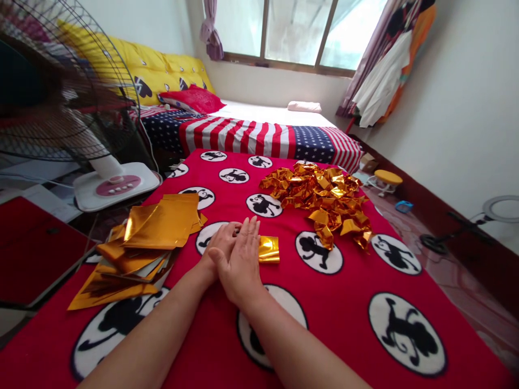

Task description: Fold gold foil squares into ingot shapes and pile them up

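Both hands are flat on the red monkey-print cloth (357,302), pressing a folded gold foil piece (270,249). Right hand (240,258) overlaps the left hand (219,243), fingers together and straight, not gripping. Flat foil sheets (150,237) lie left, folded pile (324,202) right.

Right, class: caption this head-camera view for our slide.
Both hands press a folded gold foil sheet flat on a red blanket.

I count one folded gold foil piece (269,249) under my two hands. One sheet stack (140,246) lies left, one folded heap (320,197) right (too tangled to count).
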A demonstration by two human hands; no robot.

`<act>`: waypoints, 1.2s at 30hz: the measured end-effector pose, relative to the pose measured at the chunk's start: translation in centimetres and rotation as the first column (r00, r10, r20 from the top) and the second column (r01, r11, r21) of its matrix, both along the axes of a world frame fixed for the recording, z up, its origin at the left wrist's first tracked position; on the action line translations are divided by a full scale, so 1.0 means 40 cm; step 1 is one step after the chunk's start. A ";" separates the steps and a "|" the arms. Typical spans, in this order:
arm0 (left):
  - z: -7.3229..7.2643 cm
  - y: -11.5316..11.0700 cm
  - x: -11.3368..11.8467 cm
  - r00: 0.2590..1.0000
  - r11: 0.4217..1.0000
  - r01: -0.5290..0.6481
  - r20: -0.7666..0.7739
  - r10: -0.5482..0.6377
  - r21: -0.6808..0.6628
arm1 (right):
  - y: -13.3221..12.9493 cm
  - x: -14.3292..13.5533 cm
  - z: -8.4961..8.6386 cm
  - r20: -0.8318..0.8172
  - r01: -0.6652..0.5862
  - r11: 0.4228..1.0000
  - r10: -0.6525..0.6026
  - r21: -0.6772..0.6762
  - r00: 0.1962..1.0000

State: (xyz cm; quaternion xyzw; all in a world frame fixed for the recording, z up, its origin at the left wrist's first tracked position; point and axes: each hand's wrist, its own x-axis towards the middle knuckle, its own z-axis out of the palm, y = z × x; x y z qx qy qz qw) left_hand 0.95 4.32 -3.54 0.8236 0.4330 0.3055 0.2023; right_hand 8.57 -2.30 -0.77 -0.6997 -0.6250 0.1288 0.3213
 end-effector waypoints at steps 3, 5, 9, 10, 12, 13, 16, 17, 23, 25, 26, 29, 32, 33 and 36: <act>0.022 0.000 -0.012 0.972 0.990 0.136 -0.201 -0.125 0.046 | -0.021 0.041 -0.008 0.048 -0.074 0.996 0.077 -0.050 0.996; 0.029 -0.006 -0.014 0.962 0.988 0.133 -0.248 -0.112 0.072 | -0.039 0.082 -0.010 0.130 -0.153 0.982 0.167 -0.113 0.977; 0.033 -0.016 -0.010 0.970 0.988 0.131 -0.217 -0.111 0.080 | -0.071 0.186 -0.012 0.312 -0.196 0.956 0.258 -0.217 0.914; 0.035 -0.017 -0.011 0.972 0.988 0.131 -0.208 -0.113 0.076 | -0.077 0.209 -0.013 0.355 -0.190 0.954 0.264 -0.230 0.897; 0.044 -0.022 -0.012 0.974 0.990 0.122 -0.201 -0.106 0.069 | -0.084 0.243 -0.017 0.420 -0.184 0.953 0.272 -0.239 0.866; 0.052 -0.026 -0.011 0.974 0.992 0.110 -0.204 -0.094 0.067 | -0.087 0.253 -0.021 0.442 -0.184 0.955 0.272 -0.233 0.855; 0.091 -0.050 0.012 0.978 0.995 0.029 -0.210 -0.008 0.095 | -0.089 0.257 -0.032 0.479 -0.163 0.966 0.241 -0.200 0.844; 0.107 -0.061 0.029 0.980 0.993 -0.004 -0.197 0.028 0.122 | -0.089 0.254 -0.036 0.483 -0.158 0.969 0.231 -0.188 0.845; 0.141 -0.109 0.195 0.985 0.980 0.168 0.025 -0.172 0.103 | -0.092 0.249 -0.032 0.446 -0.220 0.971 0.239 -0.095 0.862; 0.115 -0.102 0.235 0.982 0.982 0.187 -0.002 -0.187 0.028 | -0.095 0.250 -0.024 0.427 -0.240 0.967 0.255 -0.090 0.868; 0.100 -0.095 0.248 0.985 0.985 0.170 -0.023 -0.170 -0.021 | -0.096 0.249 -0.021 0.419 -0.237 0.967 0.253 -0.089 0.872; 0.062 -0.074 0.257 0.992 0.990 0.115 -0.045 -0.119 -0.079 | -0.099 0.247 -0.017 0.405 -0.219 0.972 0.235 -0.086 0.883; 0.047 -0.064 0.242 0.992 0.995 0.097 -0.081 -0.099 -0.027 | -0.099 0.245 -0.021 0.400 -0.202 0.973 0.229 -0.110 0.887; 0.045 -0.063 0.235 0.991 0.997 0.071 -0.111 -0.072 -0.007 | -0.098 0.245 -0.023 0.401 -0.196 0.973 0.230 -0.124 0.887; 0.042 -0.059 0.202 0.966 0.997 -0.060 -0.247 0.072 0.056 | -0.095 0.243 -0.026 0.408 -0.178 0.971 0.230 -0.163 0.883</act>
